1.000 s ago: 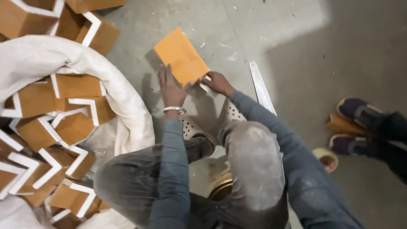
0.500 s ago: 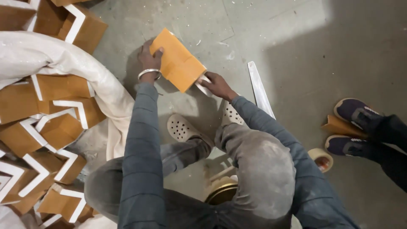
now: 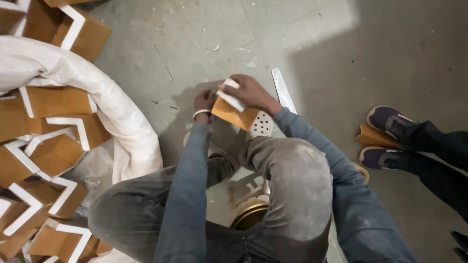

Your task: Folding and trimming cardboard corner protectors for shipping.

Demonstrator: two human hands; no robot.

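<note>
Over a dusty grey concrete floor (image 3: 204, 39), beside a white sack (image 3: 122, 122), both hands grasp one orange cardboard piece (image 3: 234, 116): right hand (image 3: 251, 92) closed on top, left hand (image 3: 204, 102) gripping its left edge.

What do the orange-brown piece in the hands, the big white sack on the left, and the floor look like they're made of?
The flat orange-brown piece with a white strip, held by the left hand and right hand, looks like matte cardboard or thin board: sharp edges, uniform dull face. The big white sack seems woven plastic, given its soft folds and slight sheen. The grey floor looks like bare concrete, scuffed and dusty.
</note>
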